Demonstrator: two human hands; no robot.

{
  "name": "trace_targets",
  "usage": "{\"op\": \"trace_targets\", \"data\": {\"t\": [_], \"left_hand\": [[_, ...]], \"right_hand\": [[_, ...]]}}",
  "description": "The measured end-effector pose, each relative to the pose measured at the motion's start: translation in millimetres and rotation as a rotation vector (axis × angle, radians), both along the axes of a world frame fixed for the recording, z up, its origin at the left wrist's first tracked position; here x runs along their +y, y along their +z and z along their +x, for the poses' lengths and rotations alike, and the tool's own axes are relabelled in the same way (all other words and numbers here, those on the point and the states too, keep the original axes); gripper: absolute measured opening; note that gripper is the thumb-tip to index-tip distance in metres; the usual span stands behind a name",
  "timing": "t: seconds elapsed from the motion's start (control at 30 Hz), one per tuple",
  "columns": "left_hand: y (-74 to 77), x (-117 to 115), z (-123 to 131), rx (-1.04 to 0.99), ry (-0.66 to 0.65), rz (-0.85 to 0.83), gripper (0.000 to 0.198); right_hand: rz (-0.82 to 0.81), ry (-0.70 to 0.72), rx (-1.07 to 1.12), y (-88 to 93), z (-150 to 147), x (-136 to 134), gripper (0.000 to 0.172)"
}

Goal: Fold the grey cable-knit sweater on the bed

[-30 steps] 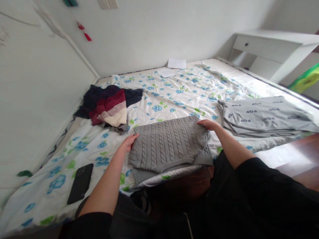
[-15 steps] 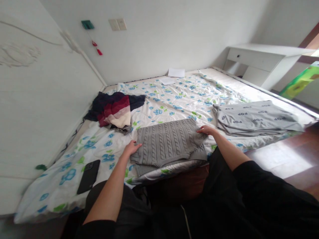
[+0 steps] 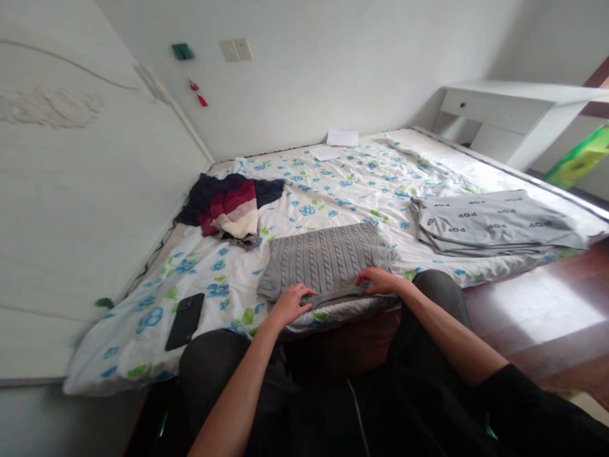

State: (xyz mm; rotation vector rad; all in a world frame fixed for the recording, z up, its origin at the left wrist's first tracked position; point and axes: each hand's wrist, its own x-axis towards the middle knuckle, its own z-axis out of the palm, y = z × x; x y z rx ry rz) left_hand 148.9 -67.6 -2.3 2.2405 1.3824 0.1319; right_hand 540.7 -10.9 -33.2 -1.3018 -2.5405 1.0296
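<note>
A grey cable-knit sweater (image 3: 328,257) lies folded in front of me, close to the near edge of the bed. My left hand (image 3: 292,304) is at its ribbed near edge, left of the middle, with thumb and fingers closed on the knit. On the right part of that same edge, my right hand (image 3: 378,279) has its fingers curled over the knit and pinches it. The fingertips of both hands are partly hidden by the fabric.
A flowered sheet (image 3: 328,203) covers the bed. Left lie a black phone (image 3: 185,320) and a crumpled navy, red and cream garment (image 3: 235,206). Grey folded cloth printed "POP" (image 3: 495,222) lies right. Papers (image 3: 342,138) rest by the wall, near a white desk (image 3: 499,108).
Both hands have moved from the sweater's left and right sides inward to its near edge. The ribbed layer that stuck out beneath now lines up more closely. The view has shifted slightly.
</note>
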Motion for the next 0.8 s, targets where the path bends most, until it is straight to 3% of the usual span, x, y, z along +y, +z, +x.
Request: {"op": "trace_targets", "data": {"t": [0.13,0.27,0.5,0.63,0.8], "left_hand": [[-0.9,11.9,4.7,0.036,-0.058,-0.020,0.037],[5.5,22.5,-2.2,-0.046,-0.037,-0.108,0.025],[9.6,13.6,-5.1,0.006,-0.078,-0.149,0.022],[8.4,13.3,0.0,0.056,-0.125,-0.139,0.025],[16.5,16.0,-17.0,0.138,-0.029,-0.144,0.026]], "right_hand": [[0.051,0.011,-0.050,4.0,-8.0,3.3,0.040],[-0.019,-0.002,0.010,10.6,-1.9,8.1,0.028],[-0.147,0.067,0.091,7.9,1.3,6.1,0.027],[-0.153,0.075,0.051,3.2,2.2,9.5,0.039],[-0.134,-0.089,-0.138,2.5,35.8,6.7,0.062]]}}
